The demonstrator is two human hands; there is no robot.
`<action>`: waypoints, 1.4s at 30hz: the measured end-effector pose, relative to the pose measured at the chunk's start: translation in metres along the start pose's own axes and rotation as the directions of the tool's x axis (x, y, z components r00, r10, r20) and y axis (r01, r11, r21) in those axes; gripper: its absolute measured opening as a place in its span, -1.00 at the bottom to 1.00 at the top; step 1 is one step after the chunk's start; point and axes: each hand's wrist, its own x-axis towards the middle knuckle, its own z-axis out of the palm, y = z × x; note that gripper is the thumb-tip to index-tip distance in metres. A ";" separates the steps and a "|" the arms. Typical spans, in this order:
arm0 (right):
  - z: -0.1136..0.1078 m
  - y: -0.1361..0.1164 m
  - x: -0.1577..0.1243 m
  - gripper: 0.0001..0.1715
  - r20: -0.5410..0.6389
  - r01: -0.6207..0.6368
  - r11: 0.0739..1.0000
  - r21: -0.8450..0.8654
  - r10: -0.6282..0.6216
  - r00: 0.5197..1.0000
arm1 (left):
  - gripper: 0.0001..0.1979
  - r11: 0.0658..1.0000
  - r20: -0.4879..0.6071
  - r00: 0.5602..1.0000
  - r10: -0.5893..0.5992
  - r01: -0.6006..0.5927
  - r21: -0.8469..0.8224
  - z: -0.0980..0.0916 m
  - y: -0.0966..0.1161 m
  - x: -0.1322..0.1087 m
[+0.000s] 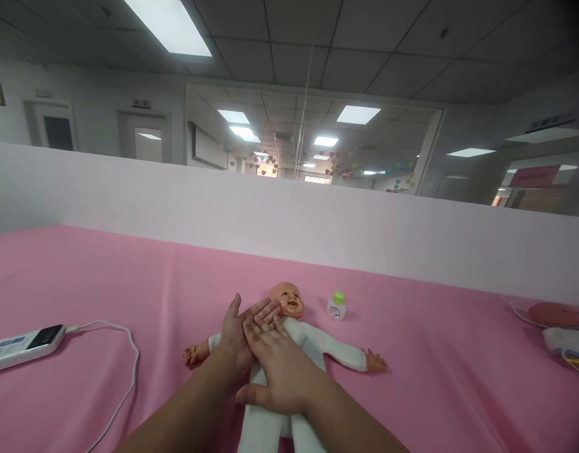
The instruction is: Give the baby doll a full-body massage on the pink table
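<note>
A baby doll [317,345] in a white suit lies on its back on the pink cloth [129,283], head away from me and arms spread. My left hand [239,333] lies flat on the doll's upper chest, fingers stretched toward its chin. My right hand [275,368] lies flat over the doll's chest and belly, fingers together and overlapping the left hand's fingers. Neither hand holds anything.
A small white bottle with a green cap [337,306] stands right of the doll's head. A white device [22,346] with a white cable [124,371] lies at the left. A second doll and white things [565,327] lie at the right edge. A pale partition wall [289,214] runs behind.
</note>
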 end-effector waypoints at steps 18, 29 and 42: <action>-0.002 0.004 -0.002 0.00 -0.016 -0.073 0.996 -0.058 0.072 0.997 | -0.18 0.997 -0.026 0.997 0.067 -0.066 0.048 -0.003 0.013 0.004; -0.013 -0.010 -0.007 0.04 -0.018 0.060 0.998 0.003 -0.060 0.998 | -0.24 0.996 0.050 0.996 0.079 -0.077 -0.038 0.008 0.006 -0.009; -0.011 0.013 -0.004 0.06 -0.059 -0.128 0.988 -0.091 0.123 0.991 | -0.19 0.992 0.037 0.993 0.116 -0.117 0.040 0.004 0.015 -0.003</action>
